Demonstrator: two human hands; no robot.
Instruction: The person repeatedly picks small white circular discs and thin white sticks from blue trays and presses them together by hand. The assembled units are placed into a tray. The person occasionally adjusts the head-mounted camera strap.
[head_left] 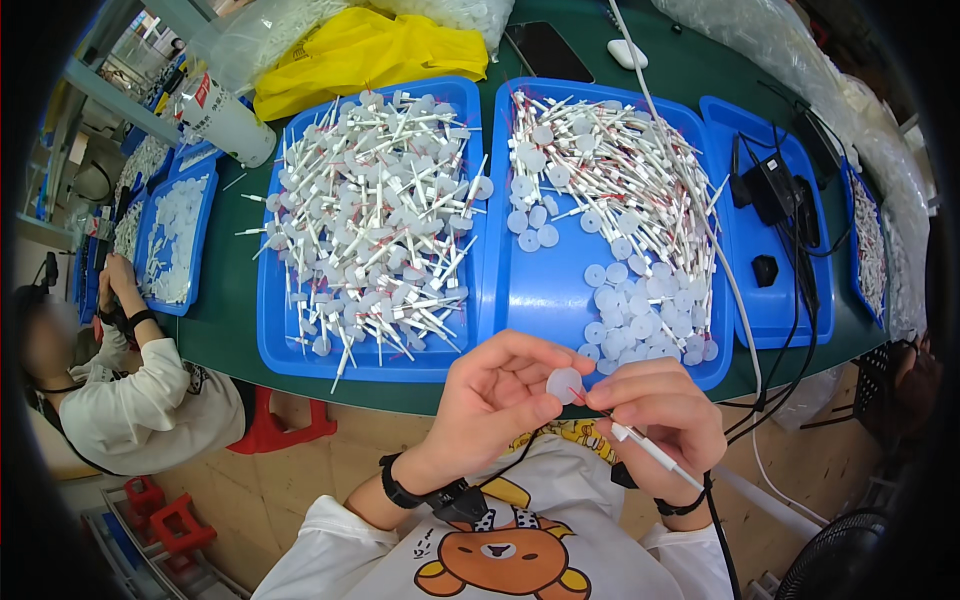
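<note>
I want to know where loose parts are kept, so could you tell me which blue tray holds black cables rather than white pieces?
The blue tray on the right; it holds a black adapter and cables, not white parts.

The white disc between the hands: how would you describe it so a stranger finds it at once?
Start at the two big blue trays on the green table. Just below them, the left hand pinches a small white disc against the right hand. It is the only disc held up, outside any tray.

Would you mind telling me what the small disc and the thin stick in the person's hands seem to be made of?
Disc, pinched by the left hand: likely translucent, matte white plastic; it looks slightly see-through. Stick in the right hand: probably smooth white plastic, though its exact material cannot be told.
</note>
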